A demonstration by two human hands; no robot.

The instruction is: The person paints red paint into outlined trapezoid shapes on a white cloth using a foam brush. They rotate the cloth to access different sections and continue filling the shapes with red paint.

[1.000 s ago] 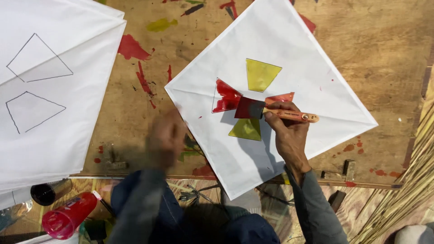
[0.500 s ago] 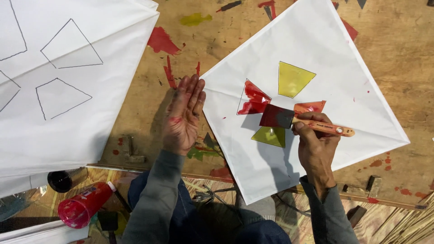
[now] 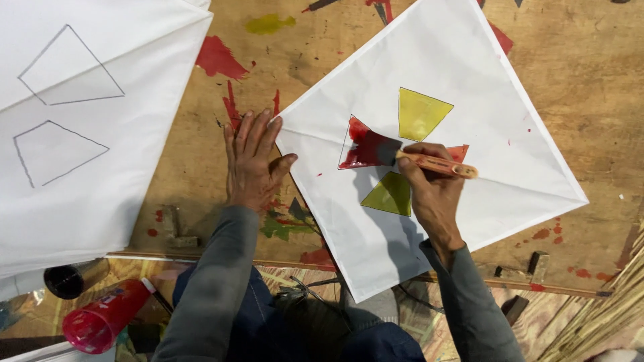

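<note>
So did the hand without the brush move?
Yes. The left hand went up from the board's near edge and now lies flat by the white kite's left corner.

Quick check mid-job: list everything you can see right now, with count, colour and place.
Kite: 1, white with yellow, olive and red patches, right on board.
Brush: 1, orange handle, on the red patch.
Sheets: at least 2, white with outlined shapes, left.
Board: 1, brown, paint-stained, under all.
Cup: 1, red, bottom left.
Black pot: 1, bottom left.
Left hand: flat on board at kite's edge.
Right hand: grip on brush.
</note>
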